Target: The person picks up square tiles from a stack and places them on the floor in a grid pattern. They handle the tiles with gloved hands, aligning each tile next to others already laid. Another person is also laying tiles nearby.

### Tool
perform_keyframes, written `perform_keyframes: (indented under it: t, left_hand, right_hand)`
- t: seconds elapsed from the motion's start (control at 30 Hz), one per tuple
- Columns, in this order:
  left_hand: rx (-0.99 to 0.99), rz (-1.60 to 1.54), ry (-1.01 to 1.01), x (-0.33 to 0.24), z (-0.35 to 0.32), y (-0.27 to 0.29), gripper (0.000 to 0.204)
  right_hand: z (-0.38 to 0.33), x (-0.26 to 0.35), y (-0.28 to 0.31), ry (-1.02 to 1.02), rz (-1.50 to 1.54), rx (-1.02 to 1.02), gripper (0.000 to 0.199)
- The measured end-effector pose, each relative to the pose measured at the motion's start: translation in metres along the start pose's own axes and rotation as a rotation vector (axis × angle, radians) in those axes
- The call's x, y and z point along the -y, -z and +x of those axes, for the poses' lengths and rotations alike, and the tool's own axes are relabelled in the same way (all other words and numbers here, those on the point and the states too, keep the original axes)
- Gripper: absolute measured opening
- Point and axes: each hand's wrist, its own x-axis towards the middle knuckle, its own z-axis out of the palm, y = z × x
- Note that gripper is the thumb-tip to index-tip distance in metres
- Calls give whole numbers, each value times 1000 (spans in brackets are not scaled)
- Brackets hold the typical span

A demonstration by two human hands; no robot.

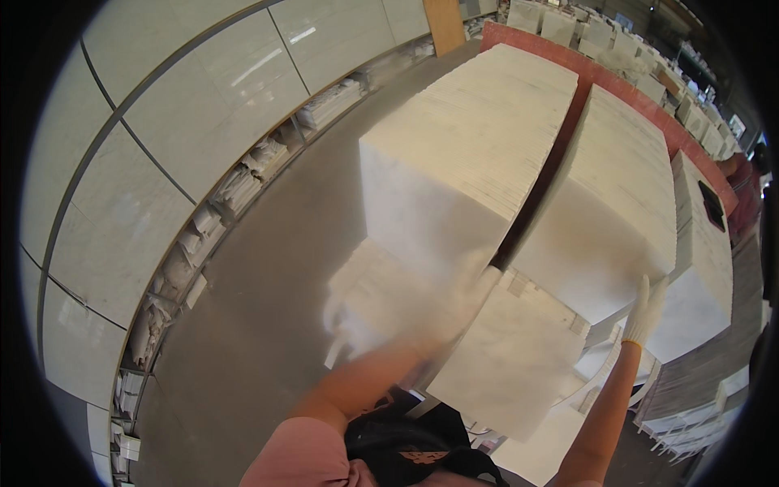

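Observation:
My left hand [480, 286], in a white glove and blurred by motion, is at the top corner of a loose white marble tile [511, 365] that leans tilted in front of two tall stacks of upright tiles. Its grip is not readable. My right hand [645, 312], also gloved, has its fingers stretched upward against the lower front corner of the right stack [617, 203]. The left stack [462, 146] rises just behind my left hand. A lower pile of white tiles [365, 292] sits to the left, partly smeared by blur.
A wall of large pale panels [162, 122] curves along the left, with broken tile pieces [235, 191] heaped at its foot beside a grey floor [268, 276]. A third stack [706, 276] carries a dark object [712, 204]. A person in red [742, 195] stands far right.

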Motion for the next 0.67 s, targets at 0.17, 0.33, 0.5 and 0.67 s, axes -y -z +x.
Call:
perform_keyframes:
  t: [0.17,0.33,0.5,0.67]
  left_hand:
    - [-676,281,-279,-2,48,145,41]
    - [-610,297,3,-19,133,209,70]
    - [-324,251,38,10,163,227,70]
    - [-393,243,42,23,172,223,72]
  right_hand:
    - [-85,102,4,191,417,192,70]
    - [-126,221,-25,-5,635,540,66]
    - [-150,275,-85,-286,858,451,74]
    - [-150,278,-83,-391,855,458,82]
